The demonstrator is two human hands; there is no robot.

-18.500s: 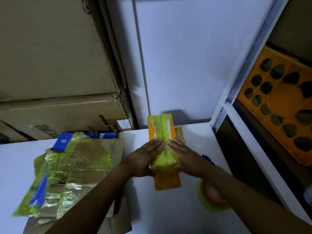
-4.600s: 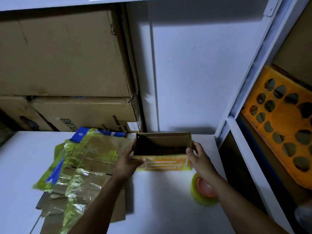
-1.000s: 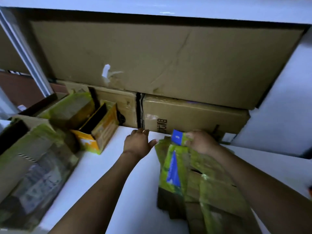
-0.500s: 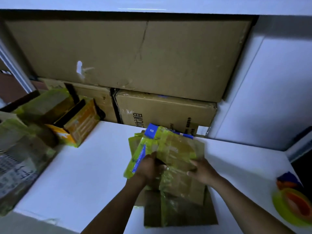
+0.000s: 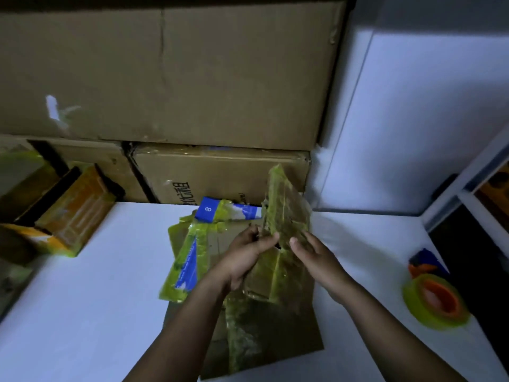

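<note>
A stack of flattened cardboard cartons wrapped in yellow-green tape [image 5: 264, 321] lies on the white shelf [image 5: 82, 312] in front of me. Its top piece [image 5: 286, 213] is tilted up off the stack, standing nearly on edge. My left hand [image 5: 248, 255] pinches that piece at its lower left edge. My right hand [image 5: 316, 257] holds its lower right edge with the fingers behind it. A flat carton with blue panels and a number 8 label [image 5: 209, 213] lies at the stack's left.
Large brown cardboard boxes [image 5: 176, 78] fill the back of the shelf. An assembled orange and yellow-taped box [image 5: 74, 213] lies on its side at the left. A roll of yellow-green tape with an orange core [image 5: 436, 301] sits at the right edge beside a white upright.
Both hands have lifted the top flattened piece from lying on the stack to standing nearly upright. The view has swung slightly right and closer.
</note>
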